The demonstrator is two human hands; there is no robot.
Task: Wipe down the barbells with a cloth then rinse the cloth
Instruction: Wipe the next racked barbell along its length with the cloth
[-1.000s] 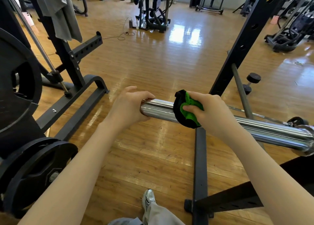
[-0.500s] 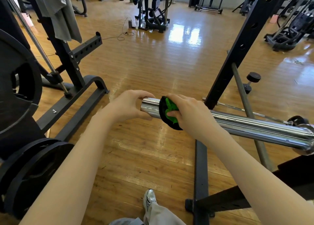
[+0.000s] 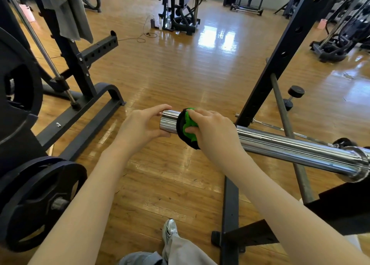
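Chrome steel gleams along the barbell (image 3: 290, 146), whose thick sleeve runs from the lower right edge up toward the middle of the view, its free end pointing left. A green and black cloth (image 3: 187, 127) is wrapped round the sleeve just short of that end. The right hand (image 3: 212, 128) grips the cloth, fingers curled over the top and thumb under, pressing it against the metal. The left hand (image 3: 143, 127) cups the bare end of the sleeve, fingers above and thumb below, just beside the cloth. Black weight plates (image 3: 40, 200) sit on a storage rack at the left, and a black rack upright (image 3: 280, 56) rises behind the bar. A small dumbbell (image 3: 293, 96) lies on the wooden floor (image 3: 180, 74) beyond it
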